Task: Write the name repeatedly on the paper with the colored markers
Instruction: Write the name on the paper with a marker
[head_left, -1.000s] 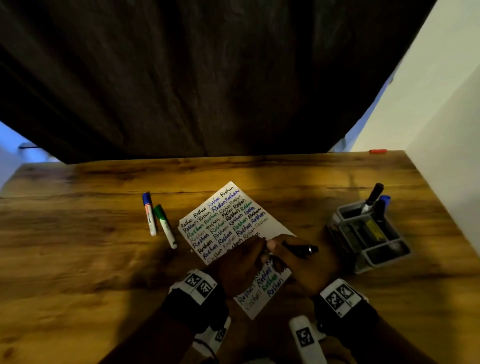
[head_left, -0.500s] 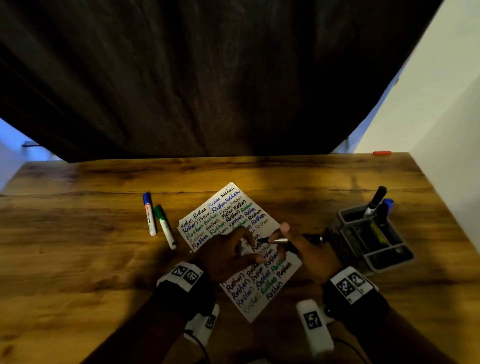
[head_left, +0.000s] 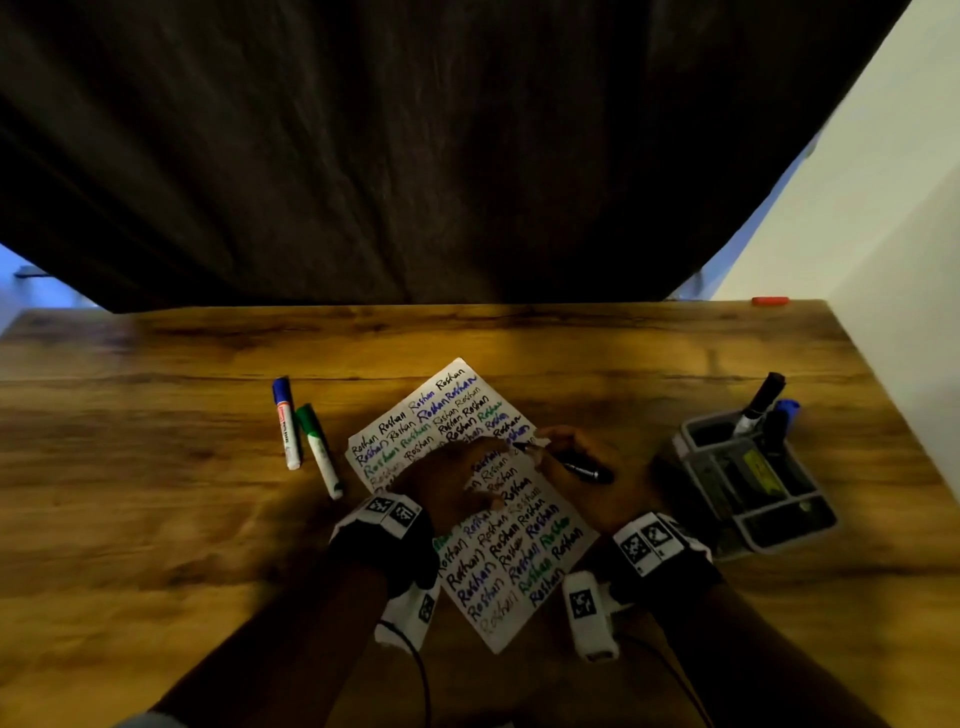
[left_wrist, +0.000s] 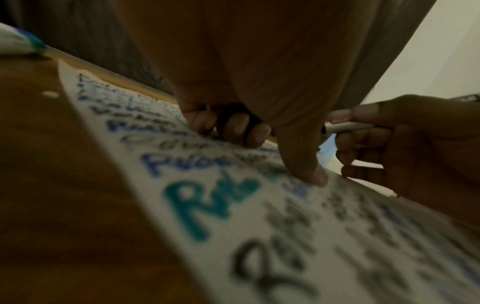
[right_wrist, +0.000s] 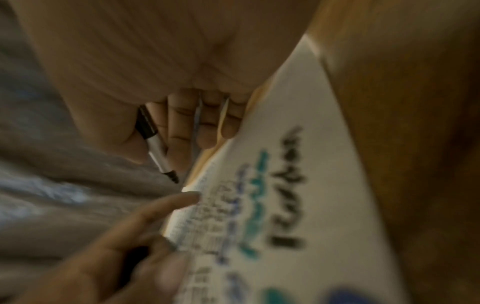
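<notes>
A white paper (head_left: 519, 566) (left_wrist: 233, 216) (right_wrist: 285, 185) covered with the name in black, blue and green lies slanted on the wooden table (head_left: 156, 519). My left hand (head_left: 447, 478) (left_wrist: 259, 127) rests on its middle, thumb and fingertips pressing the sheet. My right hand (head_left: 576, 467) (right_wrist: 166, 123) grips a thin black pen (head_left: 561, 460) (right_wrist: 155, 148) (left_wrist: 348, 128), its tip at the paper's right edge near the upper rows. A blue-capped marker (head_left: 287, 423) and a green-capped marker (head_left: 318, 449) lie left of the paper.
A grey desk organiser (head_left: 748, 478) with a black marker (head_left: 759, 402) and a blue one (head_left: 782, 415) stands at the right. A dark curtain (head_left: 415, 156) hangs behind the table, a white wall (head_left: 883, 234) at the right. A small red object (head_left: 770, 301) lies at the far edge.
Both hands have slid up the sheet from its lower half to its upper right part, uncovering the lower rows. The pen tip now sits near the right edge.
</notes>
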